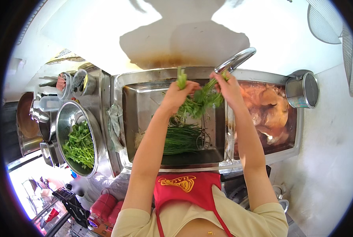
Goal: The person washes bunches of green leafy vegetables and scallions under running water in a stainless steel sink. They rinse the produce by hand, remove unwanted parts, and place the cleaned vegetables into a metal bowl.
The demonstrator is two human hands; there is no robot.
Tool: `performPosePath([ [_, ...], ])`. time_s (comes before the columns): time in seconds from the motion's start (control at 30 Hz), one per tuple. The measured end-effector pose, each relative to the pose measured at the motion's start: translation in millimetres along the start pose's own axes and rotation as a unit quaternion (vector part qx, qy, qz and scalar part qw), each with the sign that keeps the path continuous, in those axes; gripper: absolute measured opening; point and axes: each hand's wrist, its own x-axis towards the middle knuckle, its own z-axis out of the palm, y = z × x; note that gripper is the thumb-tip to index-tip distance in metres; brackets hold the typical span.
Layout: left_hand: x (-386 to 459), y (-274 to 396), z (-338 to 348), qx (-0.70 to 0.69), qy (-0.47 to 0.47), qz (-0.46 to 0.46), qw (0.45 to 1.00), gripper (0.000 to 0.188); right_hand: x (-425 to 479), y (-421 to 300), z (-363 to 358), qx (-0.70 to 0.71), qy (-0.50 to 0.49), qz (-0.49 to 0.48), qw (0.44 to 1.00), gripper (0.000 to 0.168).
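Observation:
Above the left basin of a steel double sink point(151, 100), my left hand point(178, 94) grips the pale green stems of leafy herbs point(181, 78). My right hand point(229, 89) pinches the stem end of a leafy bunch point(207, 96), just under the spout of a chrome faucet point(238, 57). The leaves hang between both hands; whether the two handfuls are one bunch, I cannot tell. Below, long thin green stalks resembling chives point(182, 139) lie in the basin, with a looped metal object point(204, 139) by their right end. My left forearm hides part of them.
Raw meat point(271, 106) soaks in reddish water in the right basin. A metal strainer pot point(302, 90) stands at its far corner. Leftward are a steel bowl point(94, 133) of leafy greens point(80, 145), plastic tubs point(84, 83) and a grey cloth point(115, 127) on the sink edge.

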Motion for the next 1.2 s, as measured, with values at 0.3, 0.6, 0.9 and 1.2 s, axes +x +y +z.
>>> performPosePath([
  [0.3, -39, -73, -101, -0.019, 0.202, -0.044, 0.978, 0.027, 11, -10, -12, -0.135, 0.028, -0.026, 0.990, 0.021],
  [0.6, -54, -63, -99, -0.055, 0.176, -0.018, 0.983, 0.027, 25, -8, 14, -0.104, -0.083, -0.073, 0.988, 0.030],
  [0.9, -58, -29, -60, -0.079, 0.129, 0.000, 0.988, 0.023, 35, 9, 29, 0.002, -0.068, -0.114, 0.991, 0.027],
  [1.2, -76, -26, -69, -0.071, 0.143, 0.030, 0.987, 0.022, 20, 6, 29, -0.233, -0.003, -0.201, 0.951, 0.030],
])
